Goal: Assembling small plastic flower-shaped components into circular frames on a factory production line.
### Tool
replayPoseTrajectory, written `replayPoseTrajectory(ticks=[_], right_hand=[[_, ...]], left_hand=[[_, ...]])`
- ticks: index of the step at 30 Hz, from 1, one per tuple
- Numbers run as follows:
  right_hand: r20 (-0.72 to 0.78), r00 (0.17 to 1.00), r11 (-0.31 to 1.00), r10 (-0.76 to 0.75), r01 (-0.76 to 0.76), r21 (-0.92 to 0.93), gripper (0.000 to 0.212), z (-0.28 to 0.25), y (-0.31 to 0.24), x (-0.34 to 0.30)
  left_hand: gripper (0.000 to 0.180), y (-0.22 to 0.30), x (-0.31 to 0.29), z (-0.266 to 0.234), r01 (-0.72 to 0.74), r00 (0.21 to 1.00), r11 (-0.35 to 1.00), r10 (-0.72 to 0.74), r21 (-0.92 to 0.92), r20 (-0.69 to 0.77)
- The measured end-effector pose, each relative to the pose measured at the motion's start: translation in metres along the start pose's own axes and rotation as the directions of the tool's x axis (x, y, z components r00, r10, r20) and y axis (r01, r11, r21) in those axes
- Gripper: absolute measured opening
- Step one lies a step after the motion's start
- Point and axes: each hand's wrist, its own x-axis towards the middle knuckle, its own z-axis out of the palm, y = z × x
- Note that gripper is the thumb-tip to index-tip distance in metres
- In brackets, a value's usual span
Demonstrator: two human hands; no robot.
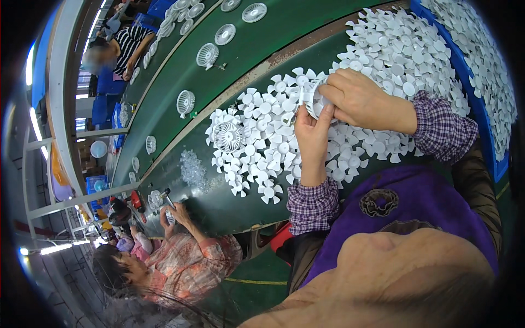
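Above a heap of small white fan blades [262, 117], my two hands meet at a white slotted fan housing [313, 99]. My left hand [313, 134] grips it from below, thumb and fingers at its lower edge. From the right, my right hand [361, 101] closes over the housing's open side with bent fingers; whether a blade sits under those fingertips is hidden. A second round slotted fan cover [227, 136] lies on the left part of the heap.
A green conveyor belt [169, 68] carries several white fan parts beyond the heap. Clear plastic bits [194, 170] lie left on the table. At far right, a blue bin [465, 60] is full of blades. A co-worker [180, 262] sits at left, holding a tool and fan part.
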Motion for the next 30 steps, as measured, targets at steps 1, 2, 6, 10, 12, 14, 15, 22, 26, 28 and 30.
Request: replayPoseTrajectory(ticks=[1, 2, 6, 10, 12, 14, 15, 22, 26, 28, 30], right_hand=[[0.009, 1.0, 1.0, 0.0, 0.0, 0.003, 0.036, 0.002, 0.0, 0.0], [0.005, 1.0, 1.0, -0.01, 0.01, 0.009, 0.036, 0.001, -0.001, -0.001], [0.03, 0.996, 0.983, 0.084, -0.088, 0.163, 0.039, -0.022, -0.002, -0.004], [0.261, 0.94, 0.897, 0.222, -0.302, 0.323, 0.046, -0.039, 0.006, -0.001], [0.21, 0.963, 0.896, 0.171, -0.241, 0.372, 0.043, -0.024, 0.015, -0.009], [0.405, 0.885, 0.765, 0.231, -0.422, 0.487, 0.039, -0.03, 0.016, -0.004], [0.419, 0.87, 0.759, 0.261, -0.453, 0.468, 0.036, -0.032, 0.014, -0.001], [0.456, 0.84, 0.742, 0.295, -0.502, 0.445, 0.031, -0.027, 0.013, 0.001], [0.348, 0.852, 0.687, 0.391, -0.522, 0.505, 0.028, -0.013, 0.073, 0.007], [0.312, 0.771, 0.61, 0.555, -0.632, 0.478, 0.041, -0.018, 0.11, 0.027], [0.143, 0.716, 0.527, 0.683, -0.62, 0.582, 0.053, -0.019, 0.13, 0.037]], left_hand=[[0.032, -0.001, 0.001, -0.001, -0.021, 0.999, 0.999, 0.022, 0.027, -0.04], [0.026, -0.003, 0.0, 0.0, -0.039, 0.996, 0.999, 0.04, 0.015, -0.074], [0.028, 0.0, -0.001, -0.006, -0.038, 0.997, 0.995, 0.044, 0.087, -0.067], [0.038, -0.002, -0.006, -0.006, -0.027, 0.999, 0.995, 0.025, 0.101, 0.023], [0.037, -0.007, -0.008, -0.007, -0.025, 0.999, 0.991, 0.02, 0.134, 0.042], [0.033, -0.007, -0.007, -0.009, -0.062, 0.997, 0.98, 0.05, 0.187, 0.065], [0.033, -0.006, -0.007, -0.01, -0.066, 0.997, 0.98, 0.057, 0.189, 0.053], [0.034, -0.005, -0.006, -0.013, 0.026, 0.996, 0.99, -0.038, 0.139, 0.085], [0.043, 0.006, -0.003, 0.001, 0.137, 0.988, 0.991, -0.136, -0.005, 0.071], [0.042, 0.0, -0.001, -0.005, 0.128, 0.992, 0.992, -0.128, 0.014, 0.006], [0.031, 0.006, -0.002, -0.009, 0.141, 0.99, 0.99, -0.14, 0.023, -0.033]])
